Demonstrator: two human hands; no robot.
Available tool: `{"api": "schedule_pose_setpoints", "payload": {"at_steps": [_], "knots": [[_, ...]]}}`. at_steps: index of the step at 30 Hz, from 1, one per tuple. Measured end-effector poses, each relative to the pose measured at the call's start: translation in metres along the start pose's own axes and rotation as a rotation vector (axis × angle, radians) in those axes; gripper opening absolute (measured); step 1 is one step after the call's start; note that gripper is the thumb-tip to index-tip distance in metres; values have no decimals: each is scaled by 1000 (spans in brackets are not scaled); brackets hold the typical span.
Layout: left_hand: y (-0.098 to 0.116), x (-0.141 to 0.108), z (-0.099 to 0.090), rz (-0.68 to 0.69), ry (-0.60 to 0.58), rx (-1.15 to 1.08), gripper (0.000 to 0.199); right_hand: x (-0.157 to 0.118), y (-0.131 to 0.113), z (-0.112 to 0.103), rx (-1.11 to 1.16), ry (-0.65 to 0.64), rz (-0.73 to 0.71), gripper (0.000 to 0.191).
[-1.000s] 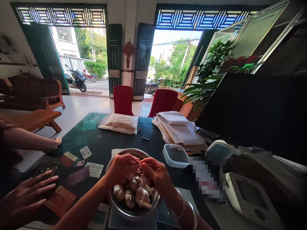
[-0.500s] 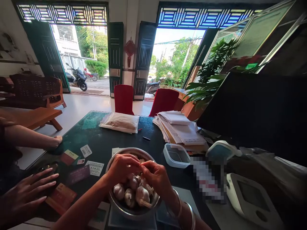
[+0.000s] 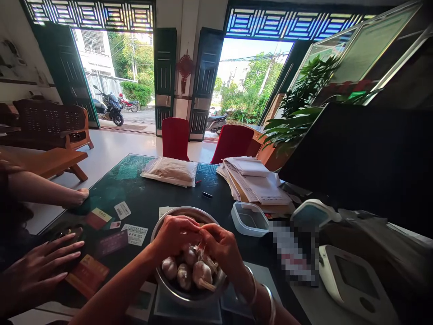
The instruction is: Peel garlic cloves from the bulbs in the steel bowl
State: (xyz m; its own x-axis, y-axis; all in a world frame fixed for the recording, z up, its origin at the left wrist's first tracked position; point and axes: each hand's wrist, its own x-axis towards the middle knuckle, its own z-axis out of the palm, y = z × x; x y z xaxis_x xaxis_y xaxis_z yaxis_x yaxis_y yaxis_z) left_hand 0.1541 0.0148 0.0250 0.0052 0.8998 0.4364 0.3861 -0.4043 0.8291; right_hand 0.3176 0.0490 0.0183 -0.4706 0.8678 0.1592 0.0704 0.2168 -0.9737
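Note:
A round metal bowl (image 3: pixel 189 302) on the dark desk holds several garlic bulbs (image 3: pixel 202 274) with pale, purplish skins. Over its far half, my left hand (image 3: pixel 176 237) and my right hand (image 3: pixel 221 246) meet with fingertips pinched together. Whatever lies between the fingers is too small and hidden to name. Bracelets circle my right wrist. Beyond the bowl's right side stands a clear plastic container (image 3: pixel 250 220) with nothing visible inside.
Another person's hand (image 3: pixel 43 271) lies at the left near several cards (image 3: pixel 88 273). Papers (image 3: pixel 255 180), a filled plastic bag (image 3: pixel 171 171) and a pen (image 3: pixel 207 195) lie farther back. A monitor (image 3: pixel 365 158) and a white device (image 3: pixel 355 280) stand right.
The view has shifted slightly. My hands stay together over the bowl, with the right fingers slightly higher and more curled against the left ones.

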Motion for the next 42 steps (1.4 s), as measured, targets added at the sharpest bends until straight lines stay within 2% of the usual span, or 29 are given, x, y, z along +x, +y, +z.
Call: {"api": "schedule_pose_setpoints", "payload": {"at_steps": [4, 9, 19, 25, 29, 36, 42], "knots": [[-2, 3, -2, -20, -9, 11, 10, -1, -3, -2, -46, -11, -34, 27], [-2, 2, -3, -37, -45, -4, 6, -4, -8, -4, -340, 18, -218, 19], [-2, 1, -4, -103, -107, 37, 9, -4, -7, -3, -464, -24, -257, 21], [0, 2, 0, -131, -87, 47, 10, -4, -2, -2, -534, -18, -308, 18], [2, 2, 2, -114, -56, 20, 8, -4, -6, -2, -520, 16, -270, 18], [2, 2, -1, -175, -42, -143, 8, -4, -3, -6, -220, 16, -18, 22], [1, 1, 0, -153, -78, -85, 14, -6, -7, -3, -228, 3, -74, 24]]}}
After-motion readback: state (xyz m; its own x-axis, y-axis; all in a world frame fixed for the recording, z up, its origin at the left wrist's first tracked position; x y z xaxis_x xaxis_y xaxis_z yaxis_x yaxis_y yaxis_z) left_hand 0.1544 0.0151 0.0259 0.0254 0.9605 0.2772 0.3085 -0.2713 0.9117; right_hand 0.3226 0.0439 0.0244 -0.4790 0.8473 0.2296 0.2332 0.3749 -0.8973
